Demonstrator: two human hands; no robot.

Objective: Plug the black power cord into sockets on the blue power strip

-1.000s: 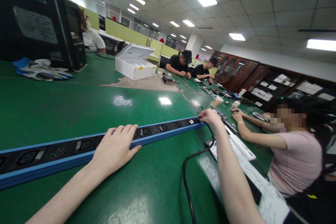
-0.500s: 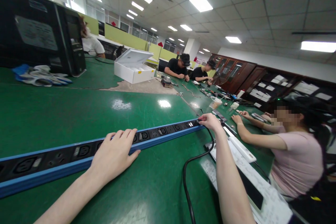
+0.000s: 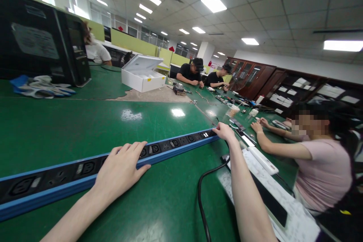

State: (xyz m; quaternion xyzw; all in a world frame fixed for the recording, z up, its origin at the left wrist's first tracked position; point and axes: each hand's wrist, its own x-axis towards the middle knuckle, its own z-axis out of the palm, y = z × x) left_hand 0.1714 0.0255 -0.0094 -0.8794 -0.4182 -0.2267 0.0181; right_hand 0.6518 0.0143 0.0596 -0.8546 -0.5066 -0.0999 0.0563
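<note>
A long blue power strip (image 3: 167, 154) with a black face and rows of sockets lies slantwise across the green tabletop. My left hand (image 3: 124, 164) grips its middle, fingers over the top and thumb along the near side. At the strip's far right end is my right hand (image 3: 225, 132), its fingers closed around that end, with the fingertips partly hidden. From beneath this hand a black cable (image 3: 200, 193) curves down toward me over the table.
To the right lie a patterned white board (image 3: 300, 211), a dark phone-like slab (image 3: 269, 198) and a white bar (image 3: 261, 160). A co-worker (image 3: 323, 162) sits beside them. Further back are an open white box (image 3: 141, 79), gloves (image 3: 42, 87) and a black computer case (image 3: 34, 41).
The view has shifted slightly. My right hand has turned a little at the strip's end, its fingers now lower around it. My left hand keeps its place on the strip.
</note>
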